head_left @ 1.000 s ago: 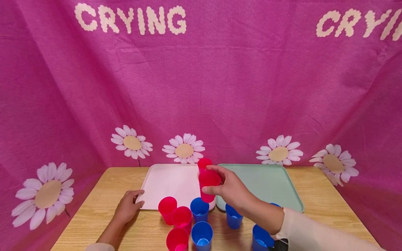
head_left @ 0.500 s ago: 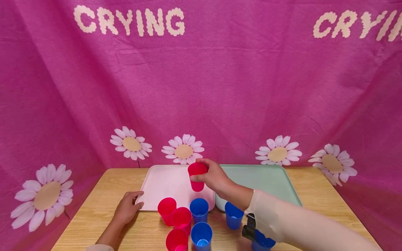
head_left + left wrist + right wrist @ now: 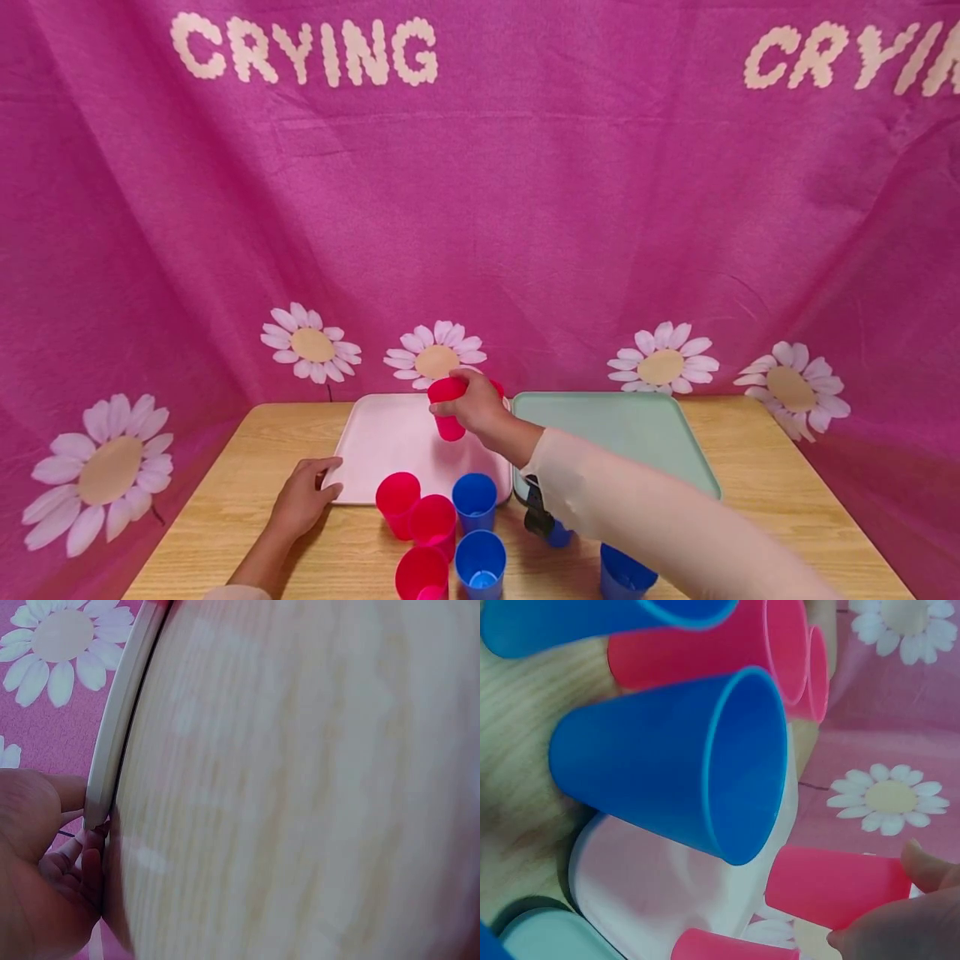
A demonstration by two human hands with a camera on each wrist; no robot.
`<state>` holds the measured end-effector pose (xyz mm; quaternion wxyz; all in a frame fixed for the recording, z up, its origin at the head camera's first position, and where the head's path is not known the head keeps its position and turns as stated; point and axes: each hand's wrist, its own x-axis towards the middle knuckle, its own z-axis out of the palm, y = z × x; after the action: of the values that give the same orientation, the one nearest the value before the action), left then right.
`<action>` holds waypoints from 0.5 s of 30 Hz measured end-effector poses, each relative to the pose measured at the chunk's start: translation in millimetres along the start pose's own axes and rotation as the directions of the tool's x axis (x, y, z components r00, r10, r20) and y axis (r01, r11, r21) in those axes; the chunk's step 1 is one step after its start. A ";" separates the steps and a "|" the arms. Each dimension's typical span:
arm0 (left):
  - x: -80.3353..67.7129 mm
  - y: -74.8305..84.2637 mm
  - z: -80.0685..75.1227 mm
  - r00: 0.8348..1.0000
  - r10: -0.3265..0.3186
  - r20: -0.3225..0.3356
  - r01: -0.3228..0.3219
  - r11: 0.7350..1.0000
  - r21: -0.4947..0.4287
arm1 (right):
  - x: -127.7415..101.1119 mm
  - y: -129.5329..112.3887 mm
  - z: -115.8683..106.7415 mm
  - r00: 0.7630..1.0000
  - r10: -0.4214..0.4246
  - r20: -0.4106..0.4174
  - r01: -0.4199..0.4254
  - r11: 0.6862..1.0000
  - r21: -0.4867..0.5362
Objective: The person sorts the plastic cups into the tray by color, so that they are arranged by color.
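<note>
Okay, right hand (image 3: 480, 406) first: I have it pinching a red cup (image 3: 449, 427), thumb on the near side, fingers round the far side by the rim. Cup is close to upright, mouth up, over the pink tray (image 3: 382, 450), right of middle and toward the back; I can't tell from my feeds whether its base touches the surface. Second red cup (image 3: 731, 948) is behind that hand at the tray's back right corner, mostly hidden in the head view. Left hand (image 3: 302, 498) is on the tray's near left corner, thumb and fingers bent round the rim; I get that same hold on the left wrist view.

Green tray (image 3: 615, 442) sits just beside the pink one, to its right, on a wooden table (image 3: 240, 475). Near the front I count three more red cups (image 3: 432, 529) bunched together, upright, with two blue cups (image 3: 481, 571) right next to them, one behind the other. Two further blue ones stand to the right, partly covered by the right arm. Beige sleeve (image 3: 637, 512), black strap (image 3: 537, 510) at that wrist. Backdrop is pink cloth (image 3: 525, 208), white daisies (image 3: 311, 345), pale "CRYING" lettering (image 3: 330, 54).
</note>
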<state>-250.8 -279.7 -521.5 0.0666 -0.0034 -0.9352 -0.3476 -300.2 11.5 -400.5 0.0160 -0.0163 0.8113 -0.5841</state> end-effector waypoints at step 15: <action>1.7 -2.0 0.7 1.000 -0.002 0.005 0.002 1.000 -0.003 | 24.1 17.3 20.5 0.998 0.065 -0.016 -0.066 0.997 -0.034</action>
<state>-252.7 -280.9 -523.1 0.0641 -0.0035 -0.9349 -0.3492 -323.5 -3.5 -423.6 0.0287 0.0144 0.8216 -0.5692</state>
